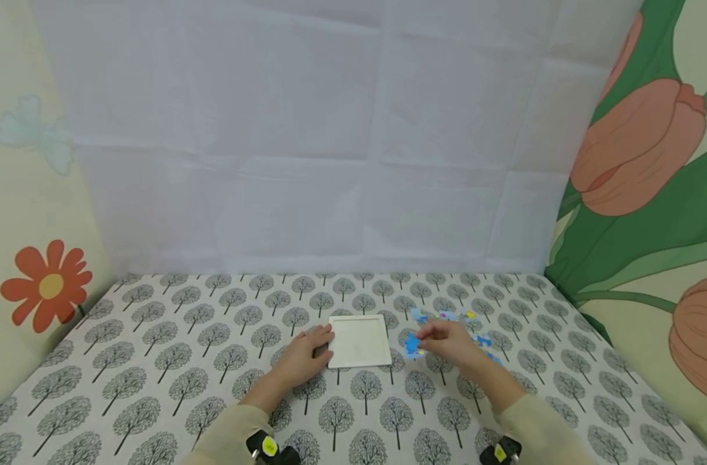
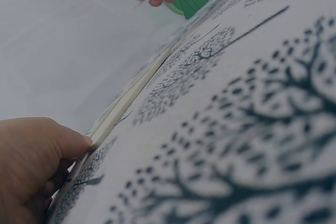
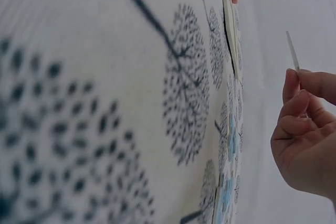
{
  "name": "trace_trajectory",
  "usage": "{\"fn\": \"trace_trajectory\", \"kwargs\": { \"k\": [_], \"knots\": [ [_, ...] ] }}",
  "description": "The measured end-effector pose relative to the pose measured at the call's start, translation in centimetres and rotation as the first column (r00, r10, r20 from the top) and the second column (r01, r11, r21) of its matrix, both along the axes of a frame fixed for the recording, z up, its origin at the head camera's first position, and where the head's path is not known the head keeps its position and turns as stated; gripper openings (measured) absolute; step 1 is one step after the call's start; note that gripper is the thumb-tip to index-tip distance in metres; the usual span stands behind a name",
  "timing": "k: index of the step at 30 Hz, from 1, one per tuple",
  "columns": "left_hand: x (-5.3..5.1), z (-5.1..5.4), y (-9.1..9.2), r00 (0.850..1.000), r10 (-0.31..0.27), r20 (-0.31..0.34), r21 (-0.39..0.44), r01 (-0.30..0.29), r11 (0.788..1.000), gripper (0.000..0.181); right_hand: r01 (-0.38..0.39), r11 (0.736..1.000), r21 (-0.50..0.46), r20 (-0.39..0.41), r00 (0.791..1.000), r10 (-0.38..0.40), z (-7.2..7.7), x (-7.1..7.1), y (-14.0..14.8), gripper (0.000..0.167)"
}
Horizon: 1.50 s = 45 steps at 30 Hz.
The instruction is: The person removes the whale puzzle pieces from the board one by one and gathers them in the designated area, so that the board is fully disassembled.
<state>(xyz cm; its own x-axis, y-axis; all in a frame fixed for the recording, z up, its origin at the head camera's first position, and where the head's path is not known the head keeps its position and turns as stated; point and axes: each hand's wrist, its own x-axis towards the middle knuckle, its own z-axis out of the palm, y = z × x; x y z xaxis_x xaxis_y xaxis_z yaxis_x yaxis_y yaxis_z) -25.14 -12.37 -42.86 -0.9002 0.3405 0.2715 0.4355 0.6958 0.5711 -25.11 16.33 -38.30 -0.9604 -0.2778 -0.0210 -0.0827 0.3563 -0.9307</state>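
Note:
A shallow white puzzle tray (image 1: 359, 342) with a raised rim lies flat on the table; no pieces show inside it. My left hand (image 1: 304, 354) is at the tray's left edge, its fingertips touching the rim; the thumb (image 2: 73, 141) meets the tray's end in the left wrist view. To the right of the tray, my right hand (image 1: 449, 343) pinches a blue jigsaw piece (image 1: 412, 345) between thumb and fingertips. In the right wrist view that piece (image 3: 292, 51) is seen edge-on, raised off the table.
Several loose jigsaw pieces (image 1: 448, 315) in blue, white and yellow lie behind the right hand, and blue ones (image 1: 483, 340) lie beside it. A tree-print cloth (image 1: 185, 387) covers the table. A white sheet (image 1: 307, 161) hangs along the back.

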Motion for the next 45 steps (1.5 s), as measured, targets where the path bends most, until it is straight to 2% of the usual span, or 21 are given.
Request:
{"fn": "trace_trajectory", "kwargs": {
  "k": [8,18,25,28,32,41,45],
  "knots": [
    [0.0,0.3,0.2,1.0,-0.009,-0.002,0.001,0.009,1.0,0.037,-0.014,1.0,0.01,0.008,1.0,0.014,-0.2,0.1,2.0,0.014],
    [-0.2,0.2,0.2,1.0,-0.004,-0.005,-0.002,0.004,1.0,0.037,0.045,0.997,0.069,0.062,0.997,-0.049,-0.9,-0.6,4.1,0.014],
    [-0.2,0.2,0.2,1.0,-0.003,0.003,0.012,0.003,1.0,0.037,-0.009,0.999,0.051,0.021,1.0,0.008,-1.3,-0.7,4.7,0.019],
    [-0.2,0.2,0.2,1.0,0.0,0.002,0.013,0.0,1.0,0.037,0.02,0.997,0.073,0.03,0.999,-0.022,-1.5,-0.7,4.6,0.016],
    [-0.1,0.2,0.1,1.0,0.001,-0.001,0.016,-0.001,1.0,0.036,0.095,0.99,0.108,0.074,0.992,-0.103,-2.0,-0.9,4.3,0.014],
    [0.1,0.1,0.1,1.0,0.0,-0.014,0.023,0.0,1.0,0.037,0.099,0.98,0.174,0.088,0.989,-0.116,-2.6,-0.9,3.8,0.009],
    [0.2,-0.3,-0.2,0.999,-0.03,-0.04,0.07,0.033,0.997,0.038,0.106,0.978,0.178,0.086,0.989,-0.122,-2.8,-0.8,3.7,0.009]
  ]
}}
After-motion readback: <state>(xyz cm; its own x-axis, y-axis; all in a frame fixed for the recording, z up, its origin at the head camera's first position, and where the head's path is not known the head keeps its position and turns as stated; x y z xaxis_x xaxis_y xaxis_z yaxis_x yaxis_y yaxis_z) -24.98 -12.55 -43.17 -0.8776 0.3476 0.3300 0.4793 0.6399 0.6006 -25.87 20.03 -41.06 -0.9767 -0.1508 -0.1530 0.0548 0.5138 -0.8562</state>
